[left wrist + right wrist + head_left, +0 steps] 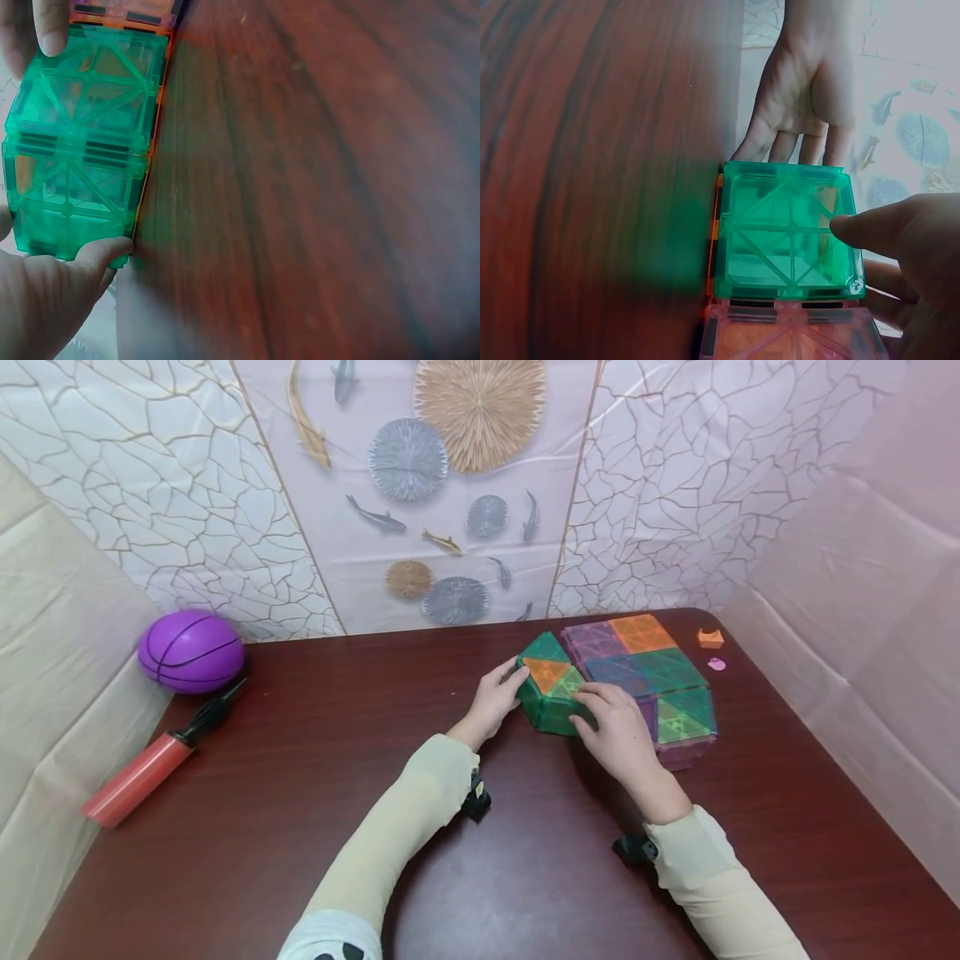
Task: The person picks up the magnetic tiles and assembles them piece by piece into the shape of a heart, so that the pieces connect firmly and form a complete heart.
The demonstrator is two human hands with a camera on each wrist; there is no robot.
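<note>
A small block of translucent magnetic tiles [557, 716] stands on the table, with green sides and orange and yellow-green triangles on top. At its left side my left hand [491, 697] grips it, the thumb laid along a green tile [71, 202] in the left wrist view. My right hand [618, 735] holds the right side; its thumb [874, 225] presses on a green square tile [787, 247], and some fingers are partly hidden behind the block. Just to the right lies a larger flat-topped tile structure [618, 672] in purple, orange, blue and green.
A small orange piece [710, 638] and a pink piece [717, 665] lie near the table's right edge. On the left are a purple ball [191, 652] and a red hand pump [142, 777]. The brown table [315, 727] meets a patterned cloth backdrop [187, 502] behind.
</note>
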